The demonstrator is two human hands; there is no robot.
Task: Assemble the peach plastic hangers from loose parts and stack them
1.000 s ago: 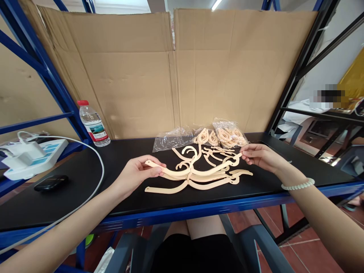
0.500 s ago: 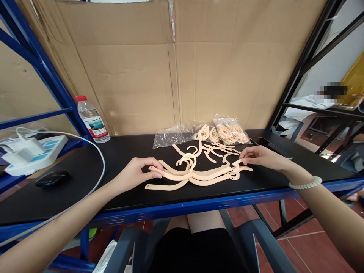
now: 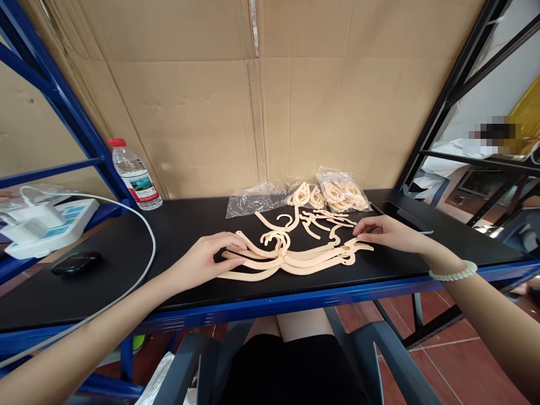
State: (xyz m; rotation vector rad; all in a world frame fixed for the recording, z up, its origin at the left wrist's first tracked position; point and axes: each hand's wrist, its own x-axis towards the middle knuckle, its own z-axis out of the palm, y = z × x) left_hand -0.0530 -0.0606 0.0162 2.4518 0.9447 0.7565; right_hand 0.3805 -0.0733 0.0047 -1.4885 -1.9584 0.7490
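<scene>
Several beige folding clothes hangers (image 3: 310, 262) lie together on the black tabletop, their curved hooks (image 3: 278, 243) bunched at the middle. My left hand (image 3: 208, 256) is at their left arms, its thumb and fingers closed around an arm. At the far right end, my right hand (image 3: 375, 229) pinches a small beige curved hanger piece (image 3: 351, 243) against the hanger arms. Its fingertips partly cover that piece. Another opened hanger (image 3: 292, 222) lies just behind the group. Loose slim beige pieces (image 3: 324, 218) are scattered beside it.
Clear plastic bags with beige parts (image 3: 342, 191) rest against the cardboard at the back, beside a crumpled bag (image 3: 255, 198). A dark phone (image 3: 399, 215) lies at right. A water bottle (image 3: 137, 179), black mouse (image 3: 76, 263), white cable (image 3: 152, 242) and power strip (image 3: 71, 222) are left.
My left hand has shifted slightly right and its fingers have spread a little over the hanger arms. The hooks sit closer together. My right hand stays almost in place.
</scene>
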